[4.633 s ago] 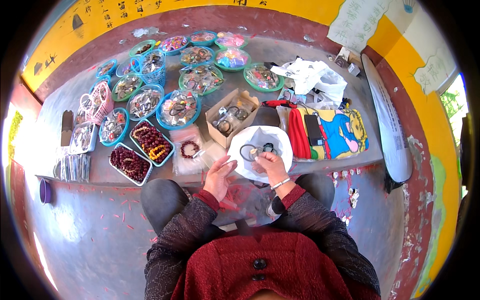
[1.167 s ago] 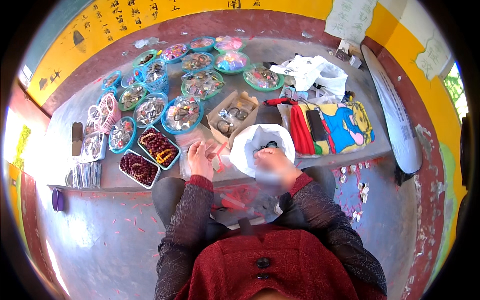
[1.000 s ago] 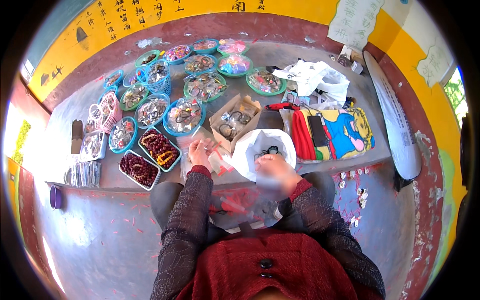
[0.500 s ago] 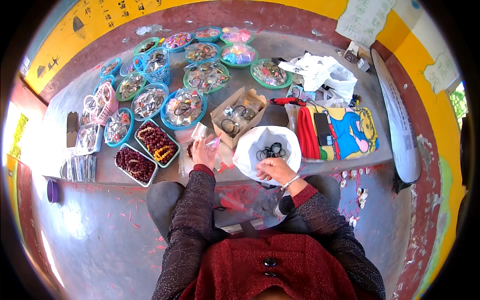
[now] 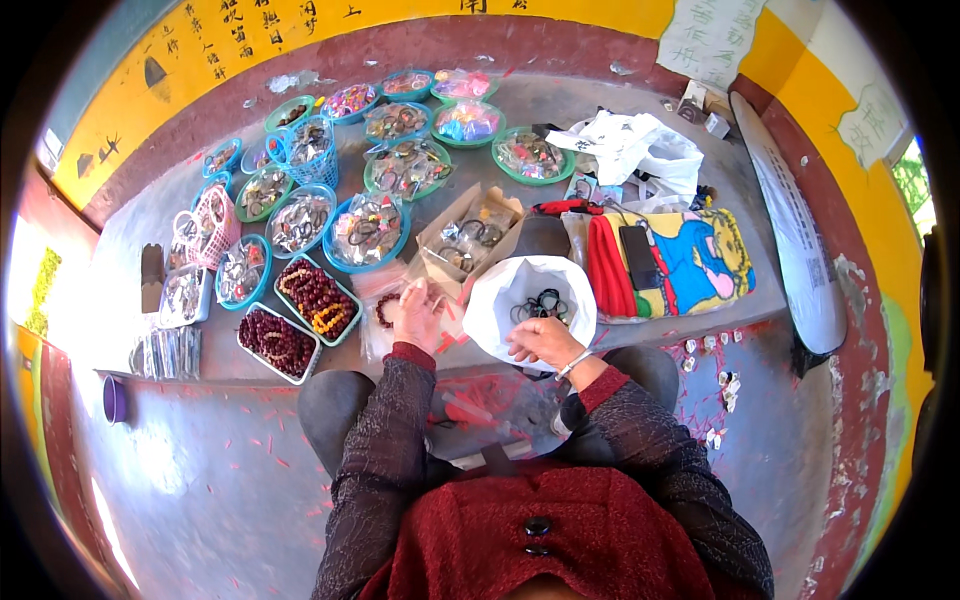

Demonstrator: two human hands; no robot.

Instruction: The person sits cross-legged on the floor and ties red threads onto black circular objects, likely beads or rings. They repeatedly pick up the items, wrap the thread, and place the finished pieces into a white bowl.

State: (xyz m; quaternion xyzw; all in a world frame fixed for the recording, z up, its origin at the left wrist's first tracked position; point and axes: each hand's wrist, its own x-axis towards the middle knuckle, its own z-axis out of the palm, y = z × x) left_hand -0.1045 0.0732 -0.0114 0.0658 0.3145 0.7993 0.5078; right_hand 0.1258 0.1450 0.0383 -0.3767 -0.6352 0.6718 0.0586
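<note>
My left hand point(image 5: 418, 318) is raised over the near edge of the table, its fingers curled together; what they hold, if anything, cannot be made out. Beside it, a dark red bead bracelet point(image 5: 386, 310) lies on clear plastic sleeves point(image 5: 368, 338). My right hand point(image 5: 548, 343) is at the near rim of an open white bag point(image 5: 487, 302). Its fingertips are pinched together, and anything between them is too small to name. Inside that bag lies a tangle of black cord loops point(image 5: 541, 306).
An open cardboard box point(image 5: 437, 236) of bagged pieces stands behind the white bag. Two trays of bead bracelets point(image 5: 318, 292) sit left. Several baskets point(image 5: 368, 232) of packaged trinkets fill the back left. A phone point(image 5: 638, 257) lies on a colourful folded cloth point(image 5: 700, 265) at right.
My left hand's fingers have curled in, and the clear, pink-edged plastic beside them no longer shows there. My right hand stays at the bag's rim. The view has shifted slightly.
</note>
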